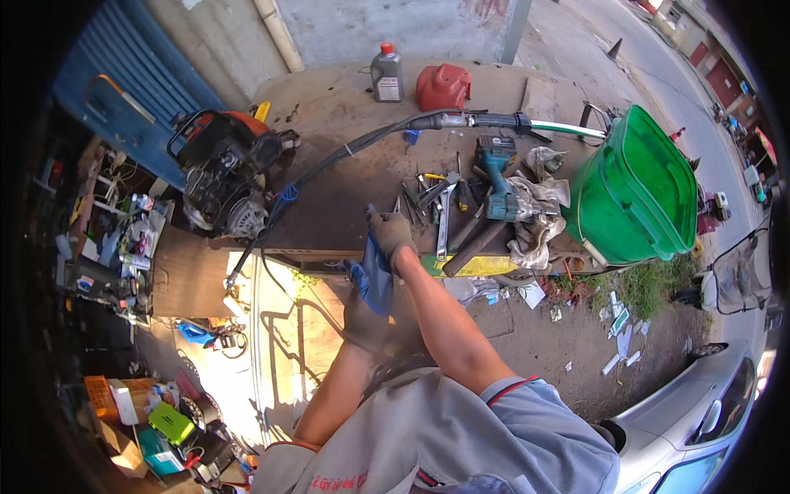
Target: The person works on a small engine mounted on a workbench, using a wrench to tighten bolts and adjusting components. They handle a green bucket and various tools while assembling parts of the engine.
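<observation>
Both my hands wear grey work gloves with blue palms, and they meet at the bench's near edge. My left hand is turned palm up, its thumb out to the left and its fingers stretched toward the bench. Above it my right hand is closed round the finger end of the left glove; the left fingertips are hidden there. Nearest on the bench are an adjustable wrench, pliers and a yellow-and-black screwdriver.
Right of the hand tools lie a teal cordless power tool, a crumpled rag and a green bucket. An orange-black engine with a long shaft hose stands left. Behind are a grey bottle and a red plastic cover.
</observation>
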The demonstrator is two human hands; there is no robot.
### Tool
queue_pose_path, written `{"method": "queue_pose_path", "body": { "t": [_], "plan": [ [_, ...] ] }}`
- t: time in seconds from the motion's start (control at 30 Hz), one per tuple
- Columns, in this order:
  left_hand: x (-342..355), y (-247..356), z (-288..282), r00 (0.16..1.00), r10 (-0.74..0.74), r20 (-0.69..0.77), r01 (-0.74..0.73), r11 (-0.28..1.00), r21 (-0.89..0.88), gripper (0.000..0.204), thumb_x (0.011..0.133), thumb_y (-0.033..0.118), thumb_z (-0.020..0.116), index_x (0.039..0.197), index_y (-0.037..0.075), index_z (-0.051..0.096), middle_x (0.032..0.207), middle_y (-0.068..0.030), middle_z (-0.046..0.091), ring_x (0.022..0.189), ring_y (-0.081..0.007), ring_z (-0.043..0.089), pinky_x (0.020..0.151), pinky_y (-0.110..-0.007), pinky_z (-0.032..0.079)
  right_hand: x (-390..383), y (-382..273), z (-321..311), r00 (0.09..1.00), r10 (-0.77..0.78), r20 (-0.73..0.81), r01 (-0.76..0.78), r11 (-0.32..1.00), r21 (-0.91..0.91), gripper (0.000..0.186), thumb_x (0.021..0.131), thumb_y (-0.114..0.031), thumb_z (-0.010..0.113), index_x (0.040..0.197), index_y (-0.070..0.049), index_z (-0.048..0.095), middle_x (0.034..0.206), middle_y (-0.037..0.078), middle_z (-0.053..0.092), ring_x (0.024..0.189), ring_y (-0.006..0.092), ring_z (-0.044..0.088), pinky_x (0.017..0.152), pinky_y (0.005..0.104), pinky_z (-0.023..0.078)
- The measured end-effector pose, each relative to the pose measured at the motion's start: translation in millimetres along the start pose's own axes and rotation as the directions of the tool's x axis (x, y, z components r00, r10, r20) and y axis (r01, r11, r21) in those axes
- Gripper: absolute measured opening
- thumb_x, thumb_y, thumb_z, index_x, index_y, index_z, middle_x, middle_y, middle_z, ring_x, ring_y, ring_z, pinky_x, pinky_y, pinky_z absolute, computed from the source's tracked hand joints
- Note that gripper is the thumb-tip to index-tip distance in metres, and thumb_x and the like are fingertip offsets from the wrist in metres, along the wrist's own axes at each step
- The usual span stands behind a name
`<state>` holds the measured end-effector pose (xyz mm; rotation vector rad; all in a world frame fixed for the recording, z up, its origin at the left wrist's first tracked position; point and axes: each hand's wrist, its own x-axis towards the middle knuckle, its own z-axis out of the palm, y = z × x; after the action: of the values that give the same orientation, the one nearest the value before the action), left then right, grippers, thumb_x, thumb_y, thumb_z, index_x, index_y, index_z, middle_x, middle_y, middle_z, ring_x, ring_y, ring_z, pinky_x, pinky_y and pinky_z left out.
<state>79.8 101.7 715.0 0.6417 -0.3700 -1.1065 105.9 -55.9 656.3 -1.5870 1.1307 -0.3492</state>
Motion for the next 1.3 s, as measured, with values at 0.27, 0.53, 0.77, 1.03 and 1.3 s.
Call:
{"method": "queue_pose_path", "body": {
  "t": [0.27, 0.53, 0.77, 1.03, 1.3],
  "plan": [
    [-85, -8, -43, 0.958, -0.106, -0.265, 0.057, 0.981, -0.187, 0.047, 0.107, 0.029, 0.052, 0.147, 0.005, 0.049, 0.146, -0.0055, 0.056, 0.136, -0.0233, 0.049, 0.119, -0.037, 0.033, -7, -9, 13, 0.993, 0.04, -0.114, -0.052, 0.994, -0.099, 0.05, 0.094, -0.048, 0.059, 0.106, -0.003, 0.076, 0.098, 0.027, 0.073, 0.101, 0.0419, 0.071, 0.088, 0.0484, 0.052],
    [-118, -8, -90, 0.958, -0.286, -0.019, 0.263, 0.905, -0.334, 0.049, 0.11, 0.034, 0.038, 0.148, 0.003, 0.047, 0.151, -0.0105, 0.052, 0.138, -0.0244, 0.05, 0.118, -0.04, 0.037, -30, 14, -18, 0.975, 0.03, -0.218, -0.045, 0.997, -0.064, 0.046, 0.096, -0.042, 0.06, 0.103, 0.001, 0.075, 0.092, 0.026, 0.074, 0.095, 0.0403, 0.072, 0.081, 0.0455, 0.052],
    [-76, 15, -101, 0.928, -0.249, -0.278, 0.192, 0.957, -0.217, 0.048, 0.111, 0.038, 0.038, 0.143, 0.005, 0.052, 0.14, -0.0099, 0.061, 0.124, -0.0234, 0.061, 0.108, -0.039, 0.048, -150, 11, 20, 0.683, -0.382, 0.623, -0.463, 0.434, 0.773, 0.071, 0.107, -0.055, 0.041, 0.147, 0.002, 0.049, 0.136, 0.014, 0.062, 0.124, 0.0241, 0.057, 0.107, 0.0393, 0.044],
    [-71, -1, -152, 0.9, -0.033, -0.434, 0.031, 0.999, -0.01, 0.035, 0.103, 0.017, 0.054, 0.135, 0.003, 0.057, 0.129, -0.013, 0.066, 0.113, -0.0224, 0.068, 0.099, -0.036, 0.055, -191, 30, 8, 0.623, -0.532, 0.573, -0.405, 0.407, 0.819, 0.054, 0.11, -0.029, 0.043, 0.156, -0.002, 0.038, 0.159, 0.005, 0.041, 0.144, 0.0154, 0.04, 0.119, 0.0317, 0.031],
    [-69, -20, -104, 0.877, 0.024, -0.48, 0.08, 0.977, 0.197, 0.026, 0.097, 0.004, 0.059, 0.122, 0.0, 0.067, 0.112, -0.0086, 0.072, 0.102, -0.019, 0.069, 0.094, -0.033, 0.055, -193, 32, -41, 0.716, -0.396, 0.575, -0.189, 0.682, 0.706, 0.041, 0.106, -0.02, 0.047, 0.143, -0.004, 0.051, 0.141, 0.008, 0.053, 0.128, 0.0186, 0.053, 0.107, 0.0327, 0.043]
  ]
}}
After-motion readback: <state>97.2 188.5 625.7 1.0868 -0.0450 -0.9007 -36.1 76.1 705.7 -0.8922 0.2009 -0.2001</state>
